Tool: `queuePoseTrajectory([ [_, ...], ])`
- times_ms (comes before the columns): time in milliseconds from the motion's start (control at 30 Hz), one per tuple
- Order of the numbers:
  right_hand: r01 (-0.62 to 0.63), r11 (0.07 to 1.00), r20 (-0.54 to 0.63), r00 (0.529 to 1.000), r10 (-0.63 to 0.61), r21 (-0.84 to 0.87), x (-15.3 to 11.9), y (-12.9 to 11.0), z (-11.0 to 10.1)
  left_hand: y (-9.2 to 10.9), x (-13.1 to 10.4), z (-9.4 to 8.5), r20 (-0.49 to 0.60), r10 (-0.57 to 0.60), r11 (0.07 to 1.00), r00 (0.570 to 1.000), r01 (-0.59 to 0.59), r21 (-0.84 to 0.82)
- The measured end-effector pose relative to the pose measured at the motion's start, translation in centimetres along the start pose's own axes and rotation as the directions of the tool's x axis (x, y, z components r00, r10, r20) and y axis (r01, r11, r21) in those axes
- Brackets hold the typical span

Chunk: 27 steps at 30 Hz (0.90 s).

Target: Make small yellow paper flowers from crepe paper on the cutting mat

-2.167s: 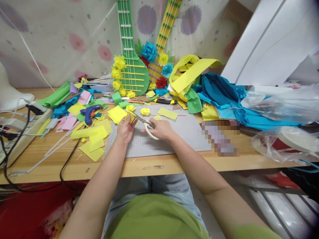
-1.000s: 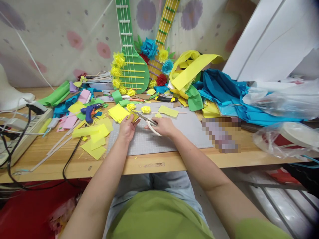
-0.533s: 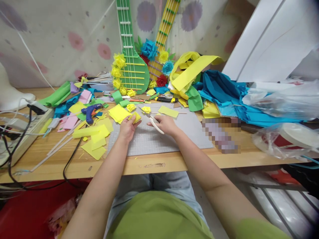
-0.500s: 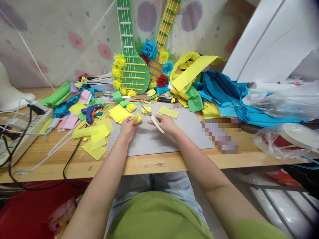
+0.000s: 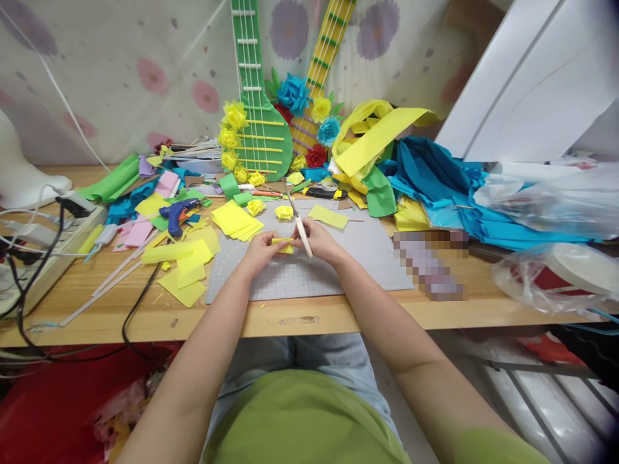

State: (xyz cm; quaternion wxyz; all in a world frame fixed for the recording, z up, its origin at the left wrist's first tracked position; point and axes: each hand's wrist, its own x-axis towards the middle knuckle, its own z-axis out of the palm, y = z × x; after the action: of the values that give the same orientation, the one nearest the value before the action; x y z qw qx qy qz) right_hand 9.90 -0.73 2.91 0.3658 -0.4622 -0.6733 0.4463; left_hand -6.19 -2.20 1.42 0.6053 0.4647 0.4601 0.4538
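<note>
A small folded piece of yellow paper (image 5: 283, 246) is pinched in the fingers of my left hand (image 5: 261, 251). My right hand (image 5: 316, 241) holds white-handled scissors (image 5: 304, 237), their blades pointing away from me, and its fingertips meet the paper's right end. Both hands are just above a grey cutting mat (image 5: 377, 258). Just beyond them sits a yellow paper flower (image 5: 284, 212). To the left lies a stack of yellow paper squares (image 5: 236, 221), and a pale yellow strip (image 5: 327, 216) rests to the right.
A blue glue gun (image 5: 178, 216) lies at left among paper scraps, near a power strip (image 5: 53, 258) with cables. Behind the mat stand a green paper instrument (image 5: 265, 138) and a yellow one (image 5: 314, 84) with flowers. Blue paper (image 5: 435, 174) is heaped at right.
My hands have come together over the mat, bringing the yellow paper right and slightly nearer me. The scissors have swung more upright, and the paper has turned in my fingers.
</note>
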Motion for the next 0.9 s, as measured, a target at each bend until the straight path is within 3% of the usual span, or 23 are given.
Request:
queuePoseTrajectory([
  [100,-0.032,0.998,-0.134,0.990,0.039,0.053,0.5,0.5,0.6,0.2,0.1,0.3,-0.031,0.018,0.994,0.999,-0.021,-0.106],
  [200,-0.021,0.974,-0.276,0.957,0.085,0.227,1.0,0.6,1.4,0.5,0.2,1.0,-0.049,0.002,0.964,0.999,-0.015,-0.264],
  [333,0.039,0.919,-0.359,0.927,0.114,0.392,1.1,0.3,2.6,0.5,0.3,1.8,-0.113,-0.015,0.937,0.994,-0.026,-0.349],
  [467,0.056,0.898,-0.387,0.913,0.131,0.436,1.1,0.4,3.0,0.5,0.4,2.0,-0.201,-0.034,0.943,0.979,-0.035,-0.331],
  [600,0.039,0.892,-0.330,0.936,0.125,0.450,1.1,0.6,2.6,0.5,0.2,1.7,-0.225,-0.046,0.966,0.973,-0.014,-0.260],
  [733,0.007,0.900,-0.282,0.951,0.130,0.437,1.1,0.5,2.2,0.6,0.0,1.3,-0.215,-0.037,0.984,0.976,-0.001,-0.176],
  [900,-0.002,0.918,-0.319,0.937,0.140,0.397,1.0,0.5,2.2,0.6,-0.2,1.2,-0.182,-0.030,0.990,0.983,0.005,-0.138],
])
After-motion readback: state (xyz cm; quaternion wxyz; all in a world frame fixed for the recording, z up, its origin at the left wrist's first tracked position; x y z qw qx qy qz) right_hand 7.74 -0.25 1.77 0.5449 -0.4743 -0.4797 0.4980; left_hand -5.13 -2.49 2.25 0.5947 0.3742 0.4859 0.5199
